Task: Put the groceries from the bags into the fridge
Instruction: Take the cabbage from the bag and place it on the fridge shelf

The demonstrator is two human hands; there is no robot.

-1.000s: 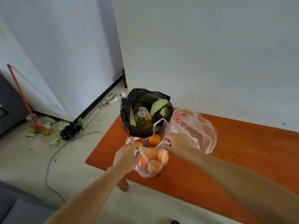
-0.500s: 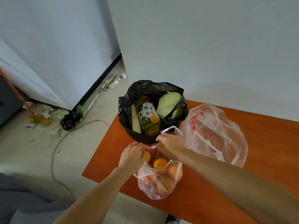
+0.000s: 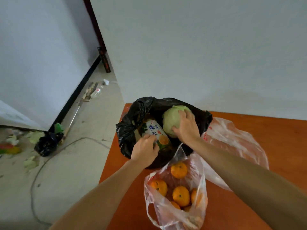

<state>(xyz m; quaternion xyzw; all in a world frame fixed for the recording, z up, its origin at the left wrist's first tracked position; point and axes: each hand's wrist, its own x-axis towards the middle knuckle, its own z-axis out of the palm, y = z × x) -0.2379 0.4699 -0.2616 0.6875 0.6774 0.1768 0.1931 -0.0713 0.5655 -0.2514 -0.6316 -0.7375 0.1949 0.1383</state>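
Observation:
A black plastic bag [image 3: 127, 130] stands open at the far left corner of the orange table [image 3: 274, 135]. Inside it lie a juice bottle [image 3: 157, 132] with an orange-fruit label and a pale green cabbage [image 3: 171, 120]. My left hand [image 3: 144, 151] grips the lower part of the bottle. My right hand [image 3: 186, 128] lies over the cabbage with fingers spread round it. In front of the black bag, a clear plastic bag [image 3: 198, 185] holds several oranges [image 3: 180, 195]; neither hand touches it. The fridge is not in view.
A second clear bag [image 3: 232, 141] with red print lies crumpled to the right on the table. A white wall rises right behind the table. On the floor at left are a cable [image 3: 49, 160], a small black bag [image 3: 47, 143], scattered scraps and litter.
Both hands let go of the clear orange bag and reached forward into the black bag, left onto the bottle, right onto the cabbage. The view moved closer and the orange bag now sits slumped open.

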